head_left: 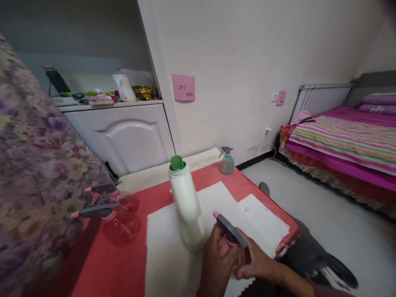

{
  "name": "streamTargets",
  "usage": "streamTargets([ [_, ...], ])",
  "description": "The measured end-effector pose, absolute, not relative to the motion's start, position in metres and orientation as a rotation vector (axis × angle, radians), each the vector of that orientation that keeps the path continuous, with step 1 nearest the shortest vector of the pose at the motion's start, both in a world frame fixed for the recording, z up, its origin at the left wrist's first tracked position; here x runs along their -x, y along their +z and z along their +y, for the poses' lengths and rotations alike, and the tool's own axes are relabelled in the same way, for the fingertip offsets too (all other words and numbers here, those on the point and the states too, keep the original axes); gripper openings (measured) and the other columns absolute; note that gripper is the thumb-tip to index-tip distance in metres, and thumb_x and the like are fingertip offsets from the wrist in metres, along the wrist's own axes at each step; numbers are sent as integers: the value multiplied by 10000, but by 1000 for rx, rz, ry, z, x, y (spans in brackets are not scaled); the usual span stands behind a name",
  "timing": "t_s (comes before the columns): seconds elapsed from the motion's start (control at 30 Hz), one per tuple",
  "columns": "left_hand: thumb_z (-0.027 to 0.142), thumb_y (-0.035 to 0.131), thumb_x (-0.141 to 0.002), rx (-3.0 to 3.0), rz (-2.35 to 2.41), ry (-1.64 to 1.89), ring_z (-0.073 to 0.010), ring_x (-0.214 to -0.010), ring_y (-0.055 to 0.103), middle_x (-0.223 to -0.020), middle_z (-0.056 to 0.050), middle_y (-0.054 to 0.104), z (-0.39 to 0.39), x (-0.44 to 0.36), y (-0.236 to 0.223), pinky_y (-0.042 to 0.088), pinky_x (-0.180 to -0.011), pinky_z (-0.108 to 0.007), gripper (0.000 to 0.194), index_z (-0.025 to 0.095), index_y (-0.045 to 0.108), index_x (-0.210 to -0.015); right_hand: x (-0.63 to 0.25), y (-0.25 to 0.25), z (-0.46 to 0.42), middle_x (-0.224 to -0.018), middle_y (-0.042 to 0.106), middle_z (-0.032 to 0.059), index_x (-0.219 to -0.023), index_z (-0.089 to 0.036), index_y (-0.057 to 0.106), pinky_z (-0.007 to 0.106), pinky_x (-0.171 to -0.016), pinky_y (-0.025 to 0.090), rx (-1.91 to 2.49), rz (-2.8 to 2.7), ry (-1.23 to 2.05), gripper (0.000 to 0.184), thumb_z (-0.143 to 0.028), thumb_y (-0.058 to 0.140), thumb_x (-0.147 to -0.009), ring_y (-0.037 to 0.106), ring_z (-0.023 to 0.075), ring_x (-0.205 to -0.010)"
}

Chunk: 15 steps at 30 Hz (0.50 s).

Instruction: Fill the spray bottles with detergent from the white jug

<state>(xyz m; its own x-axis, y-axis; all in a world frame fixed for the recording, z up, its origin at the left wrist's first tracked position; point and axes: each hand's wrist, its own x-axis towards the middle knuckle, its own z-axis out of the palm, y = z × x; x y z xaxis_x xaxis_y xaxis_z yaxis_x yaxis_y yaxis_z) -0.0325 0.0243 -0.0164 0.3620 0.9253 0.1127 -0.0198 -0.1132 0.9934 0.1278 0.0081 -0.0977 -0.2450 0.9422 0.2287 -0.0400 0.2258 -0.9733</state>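
Over the white cloth, a pink spray bottle (pixel 240 262) with a grey trigger head (pixel 230 229) is held between both hands. My left hand (pixel 215 262) is closed around its upper part, by the neck. From the other side my right hand (pixel 258 258) grips the bottle's body. Fingers cover much of the bottle. Just left of my hands stands a tall pale-green jug (pixel 187 206), uncapped, with a green spout (pixel 177 163) in its mouth. Two more pink spray bottles (pixel 122 229) with grey heads stand at the left of the table.
A red cover (pixel 123 272) and white cloths (pixel 167 247) lie on the table. Toward the back right corner stands a small green spray bottle (pixel 227 164). A floral curtain (pixel 40 185) hangs at left. Beyond are a cabinet (pixel 130 136) and a bed (pixel 346 136).
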Motion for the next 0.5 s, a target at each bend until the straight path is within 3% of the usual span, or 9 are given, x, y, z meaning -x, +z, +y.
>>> streamTargets([
  [0.17, 181, 624, -768, -1566, 781, 932, -215, -948, 632, -1024, -48, 698, 26, 39, -16, 480, -877, -292, 236, 188, 648, -1002, -127, -94, 8, -1326, 538, 91, -1375, -231, 456, 442, -1054, 376, 860, -1477, 1223, 1011, -429, 896, -487, 527, 325, -1178],
  [0.37, 169, 643, -747, -1497, 894, 1010, -207, -870, 638, -879, -23, 690, 24, 34, -19, 487, -799, -275, 173, 183, 626, -919, -127, -93, 7, -1262, 573, 85, -1347, -213, 476, 438, -1014, 411, 852, -1480, 1259, 932, -419, 874, -530, 539, 316, -1158],
  [0.5, 134, 627, -740, -1560, 843, 928, -198, -871, 630, -874, -15, 684, 26, 37, -14, 480, -800, -258, 190, 184, 629, -923, -127, -97, 7, -1314, 541, 88, -1377, -229, 438, 453, -1074, 348, 858, -1455, 1246, 1012, -418, 894, -493, 495, 332, -1224],
])
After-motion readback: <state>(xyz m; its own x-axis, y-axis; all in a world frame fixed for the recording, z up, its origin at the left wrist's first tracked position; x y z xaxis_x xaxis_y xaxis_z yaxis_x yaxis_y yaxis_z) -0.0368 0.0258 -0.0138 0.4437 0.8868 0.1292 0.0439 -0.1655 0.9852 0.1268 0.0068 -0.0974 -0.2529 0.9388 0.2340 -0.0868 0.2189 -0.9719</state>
